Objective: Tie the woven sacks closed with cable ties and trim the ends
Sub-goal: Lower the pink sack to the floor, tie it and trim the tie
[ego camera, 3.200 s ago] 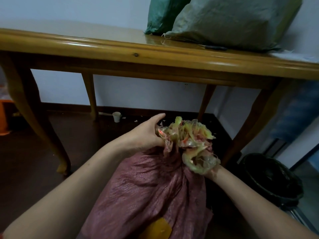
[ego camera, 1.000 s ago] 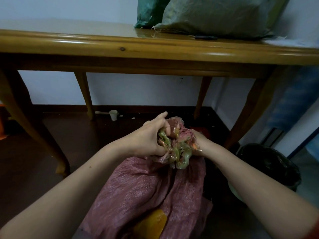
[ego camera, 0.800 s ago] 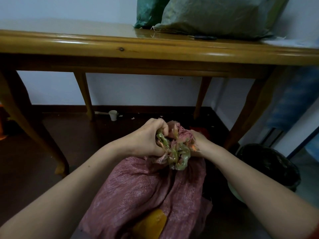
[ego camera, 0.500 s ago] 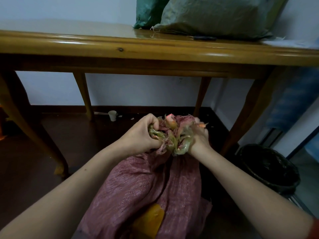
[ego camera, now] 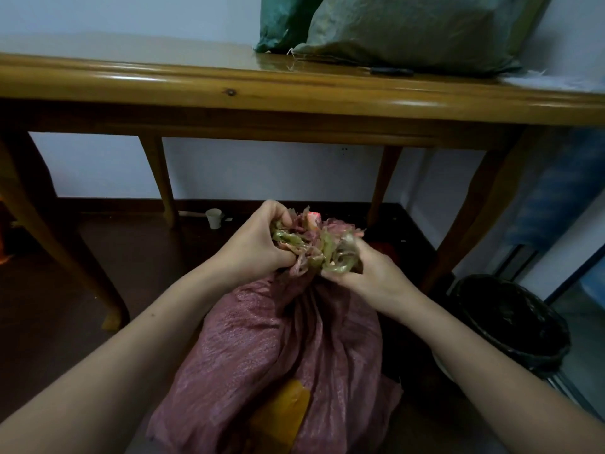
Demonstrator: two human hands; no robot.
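Note:
A pink woven sack [ego camera: 278, 348] stands on the dark floor in front of me, with a yellow patch low on its front. Its mouth [ego camera: 311, 247] is bunched into a crumpled green and pink tuft. My left hand [ego camera: 258, 244] grips the tuft from the left with curled fingers. My right hand [ego camera: 366, 273] grips it from the right, thumb pressed under the bunch. Two green woven sacks [ego camera: 409, 27] lie on the wooden table [ego camera: 229, 86] at the back right. A dark tool [ego camera: 391, 71] lies on the table in front of them. No cable tie shows.
The table's legs stand to the left and right of the sack. A black bin [ego camera: 510, 322] sits on the floor at the right. A small white cup [ego camera: 213, 218] stands by the back wall under the table. Blue cloth [ego camera: 556, 191] hangs at the far right.
Over three seconds both hands have gathered the loose open mouth into a tighter bunch. In the last half second the right hand has slid lower and round the right side of the tuft.

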